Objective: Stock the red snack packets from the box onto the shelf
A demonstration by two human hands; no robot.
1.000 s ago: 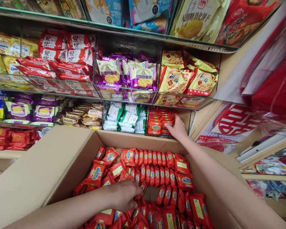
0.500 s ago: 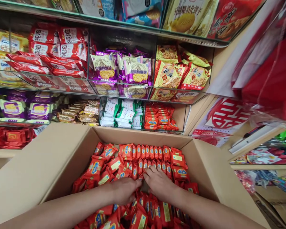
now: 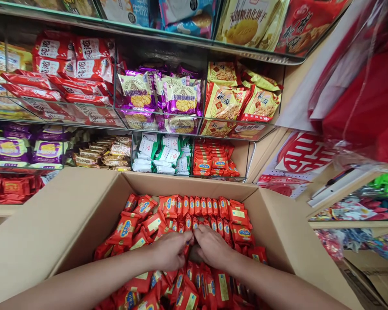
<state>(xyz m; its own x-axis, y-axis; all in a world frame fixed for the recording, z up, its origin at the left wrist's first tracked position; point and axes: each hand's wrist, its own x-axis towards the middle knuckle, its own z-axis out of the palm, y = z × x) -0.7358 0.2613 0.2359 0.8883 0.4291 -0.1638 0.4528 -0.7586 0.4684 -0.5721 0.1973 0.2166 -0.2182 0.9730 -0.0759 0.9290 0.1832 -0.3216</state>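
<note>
An open cardboard box (image 3: pixel 181 184) is filled with small red snack packets (image 3: pixel 221 284) bearing blue-and-yellow labels. Inside it, my left hand (image 3: pixel 171 252) is closed, with the red of a packet showing at its thumb and fingertips. Close by on the right, my right hand (image 3: pixel 213 246) has its fingers curled down among the packets; what they grip is hidden. Both hands nearly meet over a small gap between packets. Beyond them, neat rows of upright packets (image 3: pixel 197 206) line the far wall, while looser ones lie to the left and nearer.
Behind the box, glass-fronted shelves (image 3: pixel 158 120) hold purple biscuit packs (image 3: pixel 181 97), yellow-and-red packs (image 3: pixel 226 101) and more red packets (image 3: pixel 210 159). Wide box flaps (image 3: pixel 51 215) spread left and right. Red plastic-wrapped goods (image 3: pixel 362 99) hang at upper right.
My left hand has lifted slightly and its fingers have come up beside my right hand. The right hand stays at the same packets. The view has shifted slightly.
</note>
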